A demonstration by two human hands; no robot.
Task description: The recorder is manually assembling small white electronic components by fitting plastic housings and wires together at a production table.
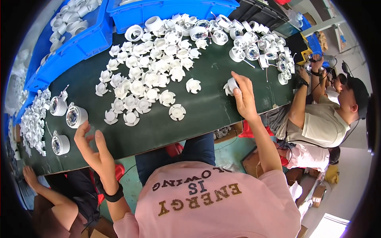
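My right hand [246, 98], over the right part of the dark green table, has its fingers closed around a small white round housing [229, 87]. At the left, my left hand [95, 150] is held with its fingers apart and nothing in them. Its fingertips are close to a white round housing with a dark, wired inside [76, 117]; whether they touch it I cannot tell. Two similar housings [58, 106] [60, 145] lie beside that one. A wide spread of white finned fan wheels [152, 78] covers the middle, with one wheel [177, 112] nearest me.
Wired white housings [252, 52] are grouped at the far right. Blue bins [170, 12] line the back and left, one holding white parts. Small white pieces [33, 123] lie heaped at the left. People sit nearby: one at right [323, 115], another's arm [55, 198] at lower left.
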